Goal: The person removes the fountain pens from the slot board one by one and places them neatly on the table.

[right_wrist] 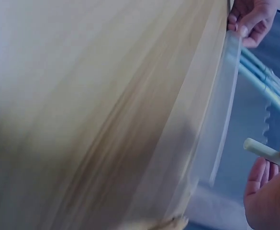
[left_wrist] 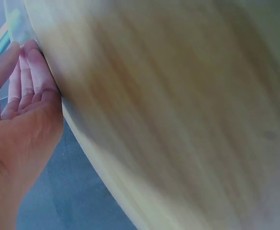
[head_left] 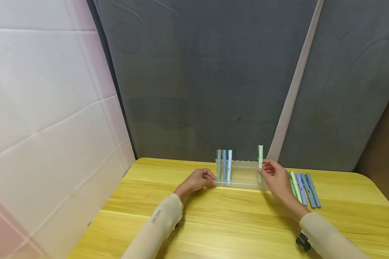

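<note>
Pen rack (head_left: 244,171), clear plastic, stands on the bench (head_left: 214,223) near its far edge. Three pens stand upright side by side at the rack's left end: grey-green pen (head_left: 218,165), blue pen (head_left: 224,165), pale-blue pen (head_left: 230,165). A fourth, the pale-green pen (head_left: 260,158), is held upright at the rack's right end; whether its lower tip is seated cannot be told. A wide stretch of rack between it and the trio bears no pen.

Hands: the right hand (head_left: 276,180) pinches the pale-green pen between thumb and fingers; the left hand (head_left: 197,180) pinches the rack's left end, apparently steadying it.

Right of the rack, a group of loose pens (head_left: 301,189) lies on the bench, at least five, greens, purple and blues; exact count unclear.

Progress, judged from layout: three pens stood, one in hand, the loose group left; probably under halfway.

Beyond the bench: grey curtain (head_left: 214,90).
</note>
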`<control>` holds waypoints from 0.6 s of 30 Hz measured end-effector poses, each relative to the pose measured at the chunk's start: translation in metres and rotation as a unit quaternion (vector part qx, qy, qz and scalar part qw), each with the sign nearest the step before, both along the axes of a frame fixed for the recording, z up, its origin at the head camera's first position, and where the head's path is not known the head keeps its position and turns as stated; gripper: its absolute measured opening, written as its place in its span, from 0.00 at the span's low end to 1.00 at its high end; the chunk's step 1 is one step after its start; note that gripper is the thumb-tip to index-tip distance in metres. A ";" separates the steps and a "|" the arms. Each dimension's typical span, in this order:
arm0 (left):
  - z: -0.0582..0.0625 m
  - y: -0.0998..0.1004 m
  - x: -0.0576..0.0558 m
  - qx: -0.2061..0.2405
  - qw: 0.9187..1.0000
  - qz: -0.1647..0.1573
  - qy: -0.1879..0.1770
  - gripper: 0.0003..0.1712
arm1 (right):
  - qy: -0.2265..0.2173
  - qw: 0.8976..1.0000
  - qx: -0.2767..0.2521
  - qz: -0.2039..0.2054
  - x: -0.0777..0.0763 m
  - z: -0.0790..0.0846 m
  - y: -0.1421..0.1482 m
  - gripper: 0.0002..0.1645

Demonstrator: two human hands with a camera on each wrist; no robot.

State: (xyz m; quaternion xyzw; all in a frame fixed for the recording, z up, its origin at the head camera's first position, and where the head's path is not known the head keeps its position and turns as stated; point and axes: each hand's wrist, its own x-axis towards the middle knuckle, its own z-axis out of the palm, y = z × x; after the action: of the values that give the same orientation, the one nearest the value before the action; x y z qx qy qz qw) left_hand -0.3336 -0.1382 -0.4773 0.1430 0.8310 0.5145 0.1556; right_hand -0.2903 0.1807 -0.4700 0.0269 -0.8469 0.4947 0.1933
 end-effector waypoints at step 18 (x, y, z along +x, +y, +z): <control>-0.004 0.007 -0.005 0.011 1.000 -0.004 0.003 0.10 | -0.013 0.990 0.123 -0.063 0.034 -0.005 0.117 0.23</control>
State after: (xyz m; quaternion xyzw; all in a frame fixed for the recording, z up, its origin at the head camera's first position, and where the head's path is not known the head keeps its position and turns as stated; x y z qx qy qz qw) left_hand -0.3382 -0.1315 -0.4809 0.1491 0.8252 0.5226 0.1537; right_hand -0.2563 0.2980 -0.4751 -0.0090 -0.9036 0.3745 0.2080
